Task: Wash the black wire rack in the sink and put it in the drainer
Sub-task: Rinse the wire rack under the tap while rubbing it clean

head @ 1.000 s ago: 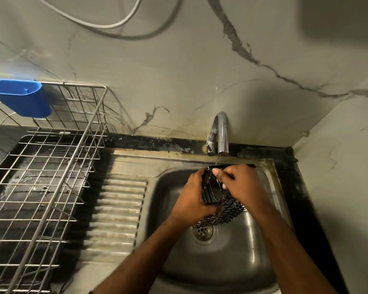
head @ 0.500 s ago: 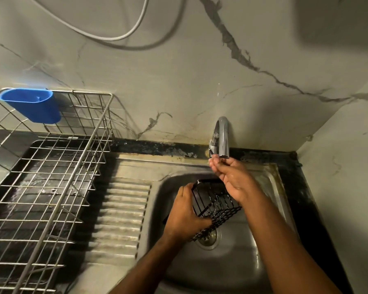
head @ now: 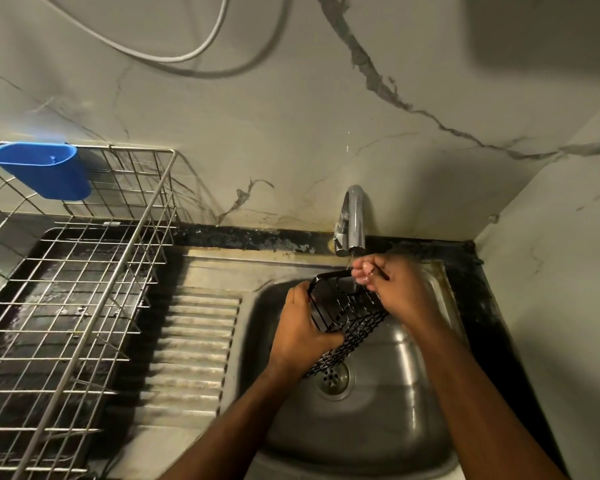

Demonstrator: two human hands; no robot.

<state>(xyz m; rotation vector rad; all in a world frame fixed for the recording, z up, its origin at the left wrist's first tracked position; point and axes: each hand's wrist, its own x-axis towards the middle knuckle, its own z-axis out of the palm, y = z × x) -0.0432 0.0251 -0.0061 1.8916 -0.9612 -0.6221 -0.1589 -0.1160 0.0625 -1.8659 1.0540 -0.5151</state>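
Observation:
The black wire rack (head: pixel 345 315) is held tilted over the steel sink (head: pixel 378 431), just below the tap (head: pixel 354 220). My left hand (head: pixel 300 332) grips its left side from underneath. My right hand (head: pixel 394 289) rests on the rack's upper right rim, fingers curled over a wire under the spout. A thin stream of water falls from the tap onto those fingers. The metal wire drainer (head: pixel 84 306) stands to the left of the sink on a dark tray.
A blue plastic cup (head: pixel 45 171) hangs on the drainer's back left corner. A ribbed steel draining board (head: pixel 191 344) lies between drainer and sink. The sink's drain (head: pixel 333 379) is below the rack. Marble walls close in behind and on the right, with a white cable above.
My right hand came down from the tap spout onto the rack's upper rim. The rack rose a little closer to the tap, still in my left hand.

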